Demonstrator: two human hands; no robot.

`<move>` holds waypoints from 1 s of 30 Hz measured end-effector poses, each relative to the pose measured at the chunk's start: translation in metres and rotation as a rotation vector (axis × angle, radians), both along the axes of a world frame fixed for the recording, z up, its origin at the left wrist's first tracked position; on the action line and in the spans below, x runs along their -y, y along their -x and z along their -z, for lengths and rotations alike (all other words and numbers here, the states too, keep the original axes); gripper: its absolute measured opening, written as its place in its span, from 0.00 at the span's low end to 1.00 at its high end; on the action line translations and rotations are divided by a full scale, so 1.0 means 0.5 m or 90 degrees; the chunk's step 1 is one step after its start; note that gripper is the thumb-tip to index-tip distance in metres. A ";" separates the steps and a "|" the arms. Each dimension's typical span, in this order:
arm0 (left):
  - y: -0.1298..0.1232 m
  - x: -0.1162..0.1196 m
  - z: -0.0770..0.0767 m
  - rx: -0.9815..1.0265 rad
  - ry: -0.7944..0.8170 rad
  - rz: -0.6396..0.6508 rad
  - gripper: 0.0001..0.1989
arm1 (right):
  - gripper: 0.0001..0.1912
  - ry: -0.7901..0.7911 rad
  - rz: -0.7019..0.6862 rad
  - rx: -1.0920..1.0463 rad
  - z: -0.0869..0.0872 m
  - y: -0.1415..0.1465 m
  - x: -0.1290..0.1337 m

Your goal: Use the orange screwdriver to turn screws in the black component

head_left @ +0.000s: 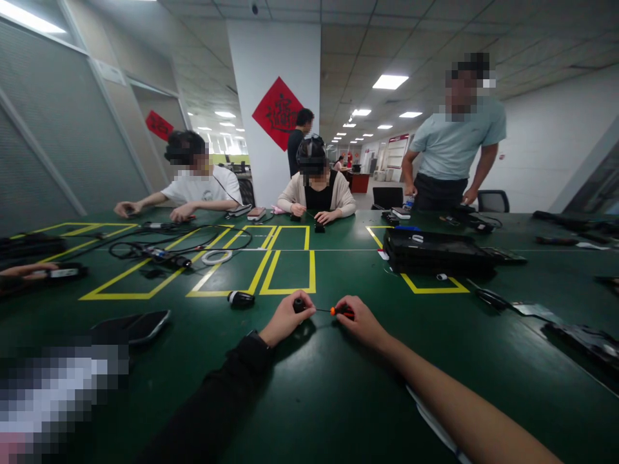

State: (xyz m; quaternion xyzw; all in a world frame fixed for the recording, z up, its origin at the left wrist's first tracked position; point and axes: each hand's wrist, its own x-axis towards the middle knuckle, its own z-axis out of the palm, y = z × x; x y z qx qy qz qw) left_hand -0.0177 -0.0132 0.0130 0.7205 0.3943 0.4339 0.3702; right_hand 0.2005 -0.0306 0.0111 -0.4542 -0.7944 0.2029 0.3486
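Observation:
Just above the green table, my right hand point(362, 322) is closed around a screwdriver point(333, 311) with an orange and black handle. Its thin shaft points left, and the tip reaches my left hand point(285, 320). Between the closed fingers of that left hand is a small black rounded part point(299, 304); most of it is covered, so its kind is unclear, as is whether the tip sits in it. A black cylindrical piece with a white band point(240, 299) lies on the table to the left of my left hand.
Yellow tape rectangles point(289, 292) mark the green table point(309, 399). Black cables point(164, 254) and a white ring point(216, 258) lie left, near a dark phone-like slab point(133, 327). Stacked black trays point(435, 251) stand right. Several people sit or stand around; another person's hand point(24, 274) is at far left.

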 end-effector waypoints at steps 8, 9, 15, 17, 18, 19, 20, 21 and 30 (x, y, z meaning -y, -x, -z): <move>0.000 0.001 -0.001 -0.023 -0.013 -0.019 0.10 | 0.09 0.021 -0.005 -0.009 -0.008 0.000 0.007; 0.000 0.000 -0.001 -0.025 -0.017 -0.021 0.09 | 0.09 0.024 -0.006 -0.009 -0.009 0.000 0.007; 0.001 -0.004 0.005 -0.025 -0.029 -0.009 0.09 | 0.09 0.008 -0.001 0.012 -0.003 -0.001 -0.001; 0.001 -0.004 0.007 -0.020 -0.024 -0.006 0.09 | 0.08 0.000 -0.005 0.017 -0.002 -0.002 -0.002; 0.001 -0.004 0.007 -0.018 -0.020 -0.006 0.09 | 0.08 -0.002 -0.005 0.016 -0.002 -0.002 -0.002; 0.001 -0.004 0.008 -0.017 -0.016 -0.007 0.09 | 0.07 -0.004 -0.004 0.013 -0.003 -0.002 -0.001; 0.001 -0.004 0.008 -0.016 -0.013 -0.007 0.09 | 0.06 -0.004 -0.003 0.011 -0.004 -0.002 0.001; 0.002 -0.003 0.007 -0.015 -0.012 -0.007 0.09 | 0.06 -0.003 -0.002 0.008 -0.005 -0.002 0.002; 0.002 0.001 0.000 -0.030 -0.009 -0.020 0.10 | 0.08 0.005 0.008 -0.013 -0.006 0.001 0.007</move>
